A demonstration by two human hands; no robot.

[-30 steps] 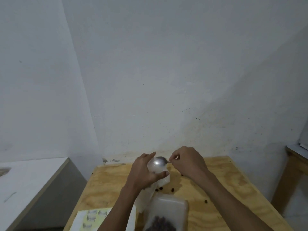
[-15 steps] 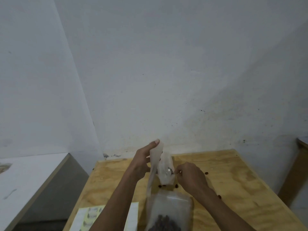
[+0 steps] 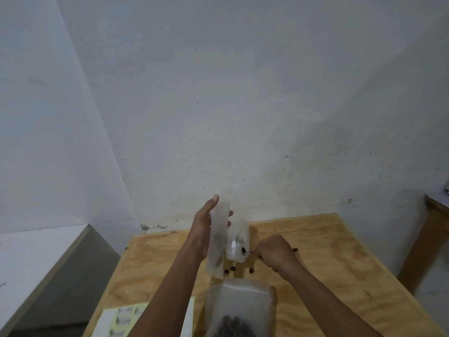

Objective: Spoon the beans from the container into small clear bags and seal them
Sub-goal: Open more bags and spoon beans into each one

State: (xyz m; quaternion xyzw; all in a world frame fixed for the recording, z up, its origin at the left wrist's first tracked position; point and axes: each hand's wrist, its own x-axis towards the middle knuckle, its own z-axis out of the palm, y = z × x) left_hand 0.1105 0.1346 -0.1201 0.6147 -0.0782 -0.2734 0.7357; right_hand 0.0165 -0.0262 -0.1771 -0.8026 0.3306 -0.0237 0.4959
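left hand (image 3: 202, 231): bare, no rings | right hand (image 3: 274, 252): bare | forearms: bare, no sleeves showing

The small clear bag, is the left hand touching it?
Touching: the head view shows the left hand holding the small clear bag up, fingers at its top edge.

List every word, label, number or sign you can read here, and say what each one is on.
None can be read.
Sheet at the table's near left edge: pale printed patches, too blurred to tell whether they are text.
Small clear bag, strip of bags and bean container: no print visible.
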